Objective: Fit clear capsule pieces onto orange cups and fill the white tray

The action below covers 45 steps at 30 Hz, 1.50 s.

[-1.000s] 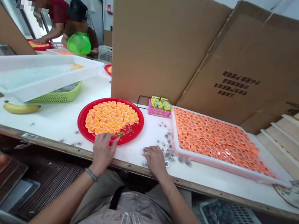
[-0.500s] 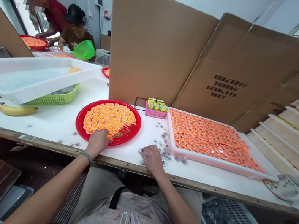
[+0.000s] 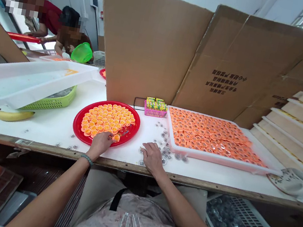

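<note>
A red round tray (image 3: 134, 133) holds many small round orange pieces (image 3: 106, 116) with yellow centres. My left hand (image 3: 100, 144), a beaded band at its wrist, reaches over the tray's front rim. Its thumb and fingers pinch one orange piece (image 3: 116, 138) at the near side. My right hand (image 3: 152, 157) rests low over the white tabletop, fingers bent and drawn together; whatever they hold is too small to make out. Small clear discs (image 3: 166, 154) lie scattered beside it. Right of them stands a white tray (image 3: 205, 156) filled with orange round pieces with dark centres.
A pink basket (image 3: 154, 112) of yellow-green packets stands against the cardboard screen (image 3: 151, 47). Stacked trays (image 3: 297, 135) and a cup (image 3: 299, 182) are at right. A banana (image 3: 14, 115) and white tub (image 3: 28, 80) lie left. Two people (image 3: 49, 19) work at back left.
My left hand has shifted slightly right on the tray, and the orange piece at its fingertips now shows. My right hand has barely moved. A person behind has tilted a red tray.
</note>
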Each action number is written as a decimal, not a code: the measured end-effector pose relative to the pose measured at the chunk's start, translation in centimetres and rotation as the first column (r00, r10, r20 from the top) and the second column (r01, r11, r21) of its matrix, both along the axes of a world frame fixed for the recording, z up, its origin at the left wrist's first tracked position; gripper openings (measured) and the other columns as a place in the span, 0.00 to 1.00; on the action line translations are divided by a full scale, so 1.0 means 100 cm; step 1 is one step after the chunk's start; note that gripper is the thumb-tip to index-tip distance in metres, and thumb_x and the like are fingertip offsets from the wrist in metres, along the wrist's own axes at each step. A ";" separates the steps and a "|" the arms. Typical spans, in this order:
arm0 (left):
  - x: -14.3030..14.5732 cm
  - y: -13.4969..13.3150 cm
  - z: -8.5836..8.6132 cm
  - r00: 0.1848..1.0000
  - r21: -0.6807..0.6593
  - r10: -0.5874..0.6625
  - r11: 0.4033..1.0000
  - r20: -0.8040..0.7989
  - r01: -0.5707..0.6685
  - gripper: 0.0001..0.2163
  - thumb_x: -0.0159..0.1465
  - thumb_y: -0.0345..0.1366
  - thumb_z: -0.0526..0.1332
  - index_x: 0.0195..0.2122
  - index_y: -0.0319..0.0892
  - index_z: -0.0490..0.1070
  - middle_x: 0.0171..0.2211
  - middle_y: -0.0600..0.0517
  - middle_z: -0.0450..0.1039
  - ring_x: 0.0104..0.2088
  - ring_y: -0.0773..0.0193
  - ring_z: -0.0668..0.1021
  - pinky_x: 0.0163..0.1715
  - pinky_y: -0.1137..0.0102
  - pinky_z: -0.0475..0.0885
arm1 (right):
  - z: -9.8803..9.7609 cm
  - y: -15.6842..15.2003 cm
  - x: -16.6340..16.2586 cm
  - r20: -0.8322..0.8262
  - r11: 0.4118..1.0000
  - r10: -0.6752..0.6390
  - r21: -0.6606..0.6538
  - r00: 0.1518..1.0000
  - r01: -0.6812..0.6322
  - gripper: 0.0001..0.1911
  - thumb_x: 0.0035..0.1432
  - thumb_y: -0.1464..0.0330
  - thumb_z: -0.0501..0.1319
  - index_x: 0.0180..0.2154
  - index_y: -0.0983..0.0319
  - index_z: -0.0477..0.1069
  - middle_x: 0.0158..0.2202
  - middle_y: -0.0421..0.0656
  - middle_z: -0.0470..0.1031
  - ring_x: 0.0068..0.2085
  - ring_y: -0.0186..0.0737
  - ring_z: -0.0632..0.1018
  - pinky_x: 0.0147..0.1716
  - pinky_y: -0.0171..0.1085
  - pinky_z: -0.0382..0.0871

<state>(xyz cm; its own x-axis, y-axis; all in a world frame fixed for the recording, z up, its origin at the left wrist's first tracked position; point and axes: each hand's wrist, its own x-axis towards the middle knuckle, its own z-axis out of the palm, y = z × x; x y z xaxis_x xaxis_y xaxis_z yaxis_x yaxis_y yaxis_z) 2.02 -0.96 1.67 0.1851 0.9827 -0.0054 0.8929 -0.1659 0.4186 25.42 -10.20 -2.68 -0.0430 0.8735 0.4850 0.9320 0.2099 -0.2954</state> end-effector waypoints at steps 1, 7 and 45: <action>0.001 -0.001 -0.002 1.000 0.001 0.000 1.000 0.014 0.000 0.11 0.58 0.38 0.59 0.41 0.42 0.73 0.34 0.49 0.79 0.39 0.56 0.77 0.33 0.68 0.67 | 0.000 0.001 -0.001 -0.048 1.000 -0.003 0.031 0.999 0.004 0.12 0.62 0.71 0.53 0.44 0.62 0.72 0.38 0.47 0.73 0.42 0.44 0.69 0.44 0.41 0.63; 0.003 -0.006 -0.012 0.995 0.023 0.020 0.999 0.095 -0.023 0.14 0.62 0.32 0.52 0.47 0.41 0.70 0.41 0.48 0.78 0.42 0.59 0.77 0.40 0.69 0.68 | 0.019 0.037 -0.027 -0.142 0.983 0.181 0.066 0.973 -0.173 0.17 0.60 0.77 0.51 0.46 0.60 0.72 0.41 0.45 0.74 0.43 0.41 0.70 0.44 0.38 0.65; -0.003 0.004 -0.008 -0.016 -0.321 0.332 0.921 0.943 0.219 0.08 0.55 0.33 0.62 0.36 0.37 0.73 0.35 0.46 0.75 0.33 0.65 0.77 0.31 0.73 0.73 | 0.043 0.080 -0.096 -0.525 0.932 0.305 -0.005 0.795 -0.361 0.13 0.57 0.70 0.59 0.45 0.61 0.73 0.33 0.42 0.75 0.33 0.36 0.75 0.36 0.35 0.68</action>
<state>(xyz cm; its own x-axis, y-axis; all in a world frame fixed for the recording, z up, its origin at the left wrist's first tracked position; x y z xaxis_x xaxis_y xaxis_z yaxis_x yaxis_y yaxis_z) 1.67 -0.52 0.82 0.2176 0.9659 -0.1405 -0.4592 0.2283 0.8585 15.81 -2.19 1.59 -0.1131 0.8951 0.4314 0.5207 0.4231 -0.7415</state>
